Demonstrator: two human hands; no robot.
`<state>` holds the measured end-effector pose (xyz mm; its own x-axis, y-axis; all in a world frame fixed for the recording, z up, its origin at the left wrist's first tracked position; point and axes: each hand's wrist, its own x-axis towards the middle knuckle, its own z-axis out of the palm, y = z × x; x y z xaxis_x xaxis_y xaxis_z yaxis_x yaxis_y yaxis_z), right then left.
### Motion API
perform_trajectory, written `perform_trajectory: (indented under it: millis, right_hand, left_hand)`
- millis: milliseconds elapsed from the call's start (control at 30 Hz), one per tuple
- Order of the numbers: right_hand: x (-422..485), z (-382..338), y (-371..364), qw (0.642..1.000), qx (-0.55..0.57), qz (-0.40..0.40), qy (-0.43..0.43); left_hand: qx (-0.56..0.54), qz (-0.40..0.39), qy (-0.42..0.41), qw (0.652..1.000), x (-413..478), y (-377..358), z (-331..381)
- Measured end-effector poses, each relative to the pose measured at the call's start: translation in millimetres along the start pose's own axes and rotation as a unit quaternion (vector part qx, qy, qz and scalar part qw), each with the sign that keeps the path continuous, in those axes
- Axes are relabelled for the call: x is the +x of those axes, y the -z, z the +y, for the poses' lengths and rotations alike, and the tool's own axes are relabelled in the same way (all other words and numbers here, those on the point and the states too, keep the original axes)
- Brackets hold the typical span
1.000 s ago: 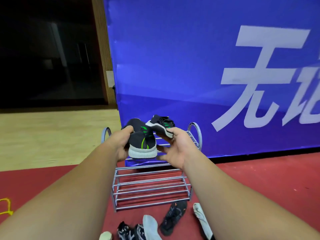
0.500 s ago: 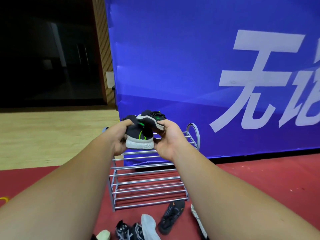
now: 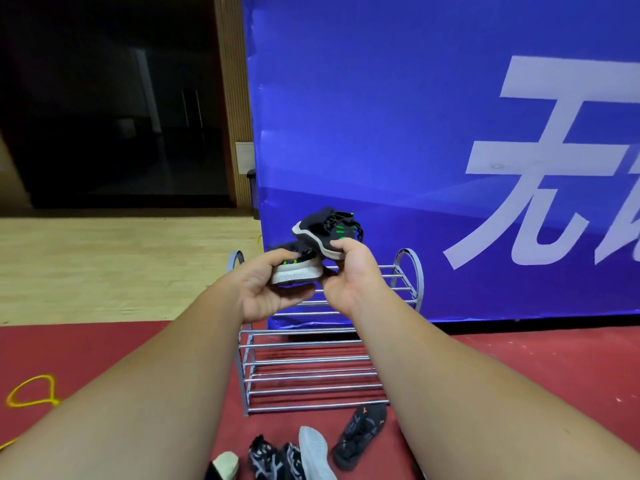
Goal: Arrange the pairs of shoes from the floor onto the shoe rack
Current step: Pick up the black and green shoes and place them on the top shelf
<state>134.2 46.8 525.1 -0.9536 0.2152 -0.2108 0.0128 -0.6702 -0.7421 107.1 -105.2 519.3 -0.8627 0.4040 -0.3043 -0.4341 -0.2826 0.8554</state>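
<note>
- Nearest, on the red floor (image 3: 104,358), lie the shoes not yet racked: a dark patterned pair (image 3: 273,459), a shoe turned to show its white sole (image 3: 315,452), and a black sandal-like shoe (image 3: 362,434) just in front of the rack.
- The metal shoe rack (image 3: 304,344) stands beyond them. The tube shelves that can be seen carry no shoes, though the hands hide part of the top one.
- The left hand (image 3: 266,289) holds one black-and-green sneaker (image 3: 296,271) just above the top shelf. Its fingers (image 3: 280,254) curl over the upper, with the palm under the pale sole.
- The right hand (image 3: 346,271) pinches the second sneaker (image 3: 327,233) of the pair by its sole edge. The fingers (image 3: 343,244) are closed on the rim and the shoe is tilted up, higher than its mate.
- These sneakers look light, with soft knit uppers and springy foam soles, so I judge that one hand each is plenty. The upper will collapse under a squeeze, so the firmer places to take hold are the sole edge or the heel.
- The loose laces on the raised shoe could catch between the tubes. The tubes are round and spaced apart, so each sole should lie across several of them or it may tip.
- Farthest, a blue banner (image 3: 381,116) stands behind the rack.
</note>
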Motion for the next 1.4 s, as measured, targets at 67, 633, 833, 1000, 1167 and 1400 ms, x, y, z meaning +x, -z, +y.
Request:
perform_trajectory:
  millis: [67, 633, 833, 1000, 1167, 1400]
  right_hand:
    - [1.3, 0.7, -0.9, 1.000, -0.009, 0.011, -0.003]
    - [14.1, -50.4, -6.7, 0.984, -0.177, 0.034, -0.003]
    - [19.8, -28.2, 16.3, 0.991, -0.119, 0.067, 0.012]
    - [36.7, 19.6, 37.6, 0.993, -0.094, 0.065, -0.010]
    - [75.1, 44.5, 58.5, 0.987, -0.095, 0.114, -0.058]
    - [129.9, 77.8, 83.9, 0.970, -0.179, 0.139, -0.087]
  left_hand:
    - [-0.008, 0.008, 0.014, 1.000, -2.5, 6.4, -3.0]
    - [-0.062, 0.134, -0.038, 0.988, 14.5, 45.0, 3.4]
    - [-0.098, 0.144, -0.053, 0.983, 20.4, 56.2, 4.9]
    - [-0.096, 0.157, -0.046, 0.982, 32.0, 66.9, -8.5]
    - [-0.090, 0.172, -0.012, 0.981, 55.4, 96.2, -25.9]
    - [-0.088, 0.164, 0.028, 0.982, 103.9, 131.5, -49.5]
